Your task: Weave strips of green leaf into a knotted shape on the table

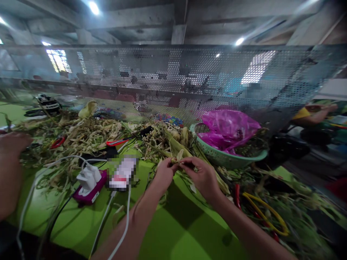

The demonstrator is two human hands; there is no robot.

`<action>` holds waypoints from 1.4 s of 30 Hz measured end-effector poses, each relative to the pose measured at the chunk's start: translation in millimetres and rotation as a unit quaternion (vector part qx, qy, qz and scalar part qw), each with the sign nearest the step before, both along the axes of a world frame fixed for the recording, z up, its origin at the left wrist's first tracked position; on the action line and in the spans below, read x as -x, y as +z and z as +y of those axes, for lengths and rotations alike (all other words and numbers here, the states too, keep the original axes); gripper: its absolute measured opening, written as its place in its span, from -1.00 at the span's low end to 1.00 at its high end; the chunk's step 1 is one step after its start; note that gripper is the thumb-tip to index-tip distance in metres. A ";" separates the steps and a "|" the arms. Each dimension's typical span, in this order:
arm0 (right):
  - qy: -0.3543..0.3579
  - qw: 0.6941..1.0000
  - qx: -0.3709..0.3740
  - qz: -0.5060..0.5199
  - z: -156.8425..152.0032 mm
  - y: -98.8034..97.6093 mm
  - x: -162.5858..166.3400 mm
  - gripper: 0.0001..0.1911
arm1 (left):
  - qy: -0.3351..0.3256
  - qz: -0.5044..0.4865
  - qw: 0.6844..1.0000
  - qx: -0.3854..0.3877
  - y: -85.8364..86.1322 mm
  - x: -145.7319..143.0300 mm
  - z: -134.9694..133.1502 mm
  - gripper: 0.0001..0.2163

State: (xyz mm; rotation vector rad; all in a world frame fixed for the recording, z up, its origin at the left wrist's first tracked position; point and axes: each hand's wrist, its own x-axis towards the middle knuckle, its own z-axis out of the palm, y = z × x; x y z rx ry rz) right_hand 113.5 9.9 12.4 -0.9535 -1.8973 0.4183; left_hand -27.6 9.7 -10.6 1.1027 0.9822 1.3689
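Observation:
Over the middle of the green table [184, 231], my left hand [165, 171] and my right hand [199, 175] meet fingertip to fingertip. Both are closed in a pinch on a small, pale, leafy plant piece [179, 157]; its exact kind is too small to make out. Just beyond my fingers lies a heap of dried stalks and leaves [159, 141]. A green plastic basket [230, 161] stands to the right of it, holding a crumpled magenta plastic bag [230, 128].
Left of my left arm are a phone [123, 173] on a cable and a purple power strip [90, 191] with white plugs. More dried plants [81, 133], red-handled scissors [118, 142] and yellow-handled ones [267, 213] lie around. A perforated metal screen [151, 83] stands behind. Another person's arm [11, 169] is at left.

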 end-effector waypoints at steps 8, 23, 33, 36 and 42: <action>-0.029 0.999 -0.016 -0.009 7.2 1.2 -5.4 -0.92 | -0.032 0.077 0.996 -0.037 -3.3 -5.9 -3.9 -0.96; -0.027 0.993 0.052 0.098 2.2 -2.4 6.2 -0.85 | 0.040 0.004 0.999 -0.024 0.3 -4.0 -4.3 -0.87; 0.015 0.953 0.199 0.226 11.7 1.8 -2.4 -0.71 | -0.053 -0.030 0.998 0.020 8.0 -3.0 -8.8 -0.76; 0.007 0.975 0.147 0.166 10.3 7.5 -5.5 -0.77 | -0.064 0.006 0.998 0.028 5.6 -2.0 -6.2 -0.75; 0.018 0.995 0.064 0.080 7.5 16.0 -6.5 -0.83 | -0.076 0.099 0.992 -0.030 5.2 -0.6 -3.8 -0.80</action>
